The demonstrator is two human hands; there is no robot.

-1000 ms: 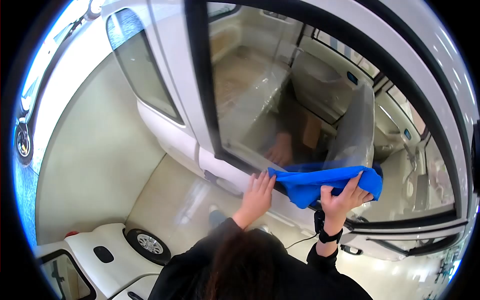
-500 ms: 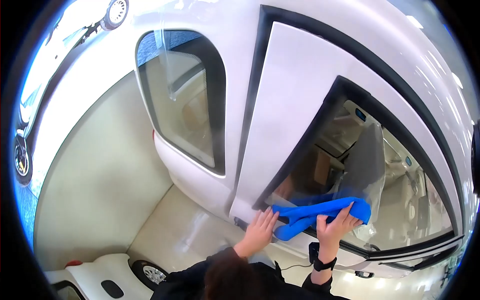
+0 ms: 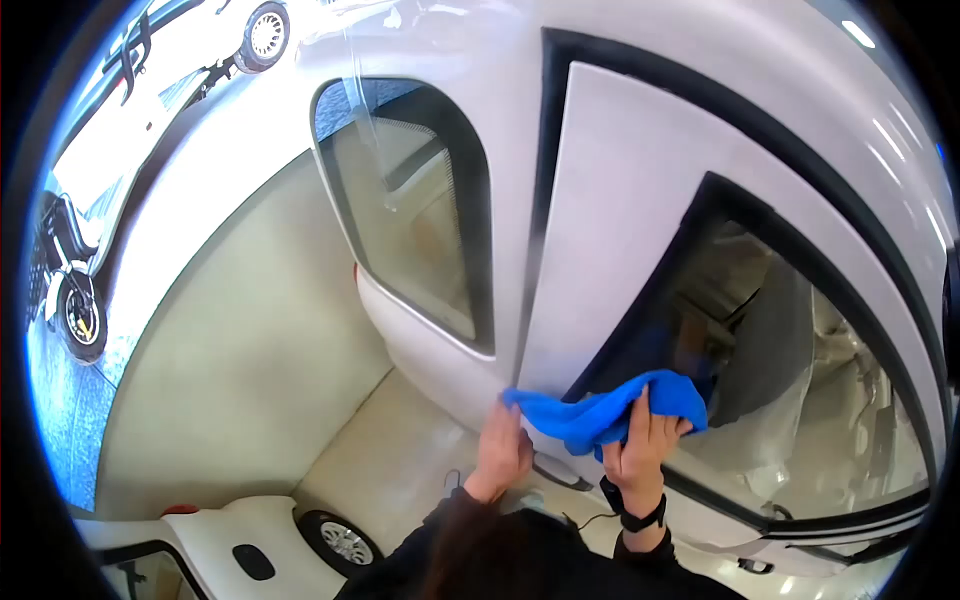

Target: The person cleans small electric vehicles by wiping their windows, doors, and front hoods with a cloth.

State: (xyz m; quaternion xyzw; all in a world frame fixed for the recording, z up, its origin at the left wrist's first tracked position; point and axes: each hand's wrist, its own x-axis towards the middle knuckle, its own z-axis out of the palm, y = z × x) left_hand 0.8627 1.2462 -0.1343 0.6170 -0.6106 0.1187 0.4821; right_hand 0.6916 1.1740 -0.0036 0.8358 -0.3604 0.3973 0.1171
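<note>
Two bare hands work at one blue cloth (image 3: 580,415), which lies bunched against the lower edge of a white vehicle's door (image 3: 610,220), just below the picture's middle, towards 5 o'clock. The left hand (image 3: 498,455) is at the cloth's 9 o'clock end, its fingers touching that corner; whether they pinch it cannot be told. The right hand (image 3: 642,450) is at the cloth's 4 o'clock side, fingers extended and open, pressed onto the fabric, with one black wristband (image 3: 645,515) below it. Two windows of this vehicle show: one door window (image 3: 850,410) with a black frame, from the cloth towards 2 o'clock, and one rounded rear side window (image 3: 405,220), towards 11 o'clock. Through the door glass, one grey seat (image 3: 765,340) is visible, partly blurred by reflections. A second white vehicle (image 3: 225,535) stands at 8 o'clock, showing one silver-rimmed wheel (image 3: 342,541), one red lamp (image 3: 181,509) and one black oval panel (image 3: 253,562). Towards 10 o'clock, at the picture's edge, two more wheels show: one pale-rimmed wheel (image 3: 267,34) higher up and one yellow-centred wheel (image 3: 82,314) lower down.
</note>
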